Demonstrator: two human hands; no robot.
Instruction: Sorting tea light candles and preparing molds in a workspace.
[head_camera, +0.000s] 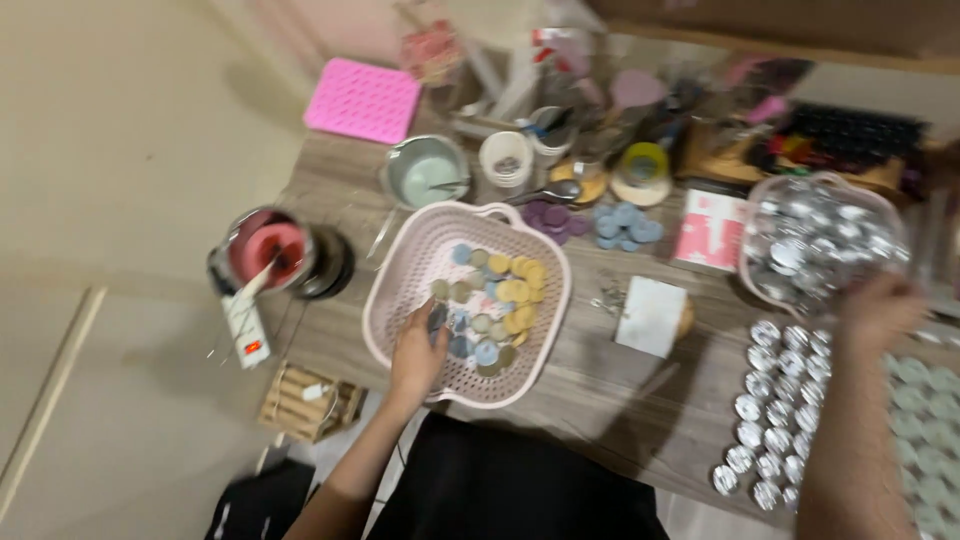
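On the crowded table, discs gripped by the left hand in the basket could be spilled, while the right hand, its grip impossible to tell, could tip the bowl of cups.

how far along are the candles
Done: rows of foil cups laid out on the table. In hand: left hand in the pink basket of wax discs; right hand at the bowl of cups. Left: many discs remain.
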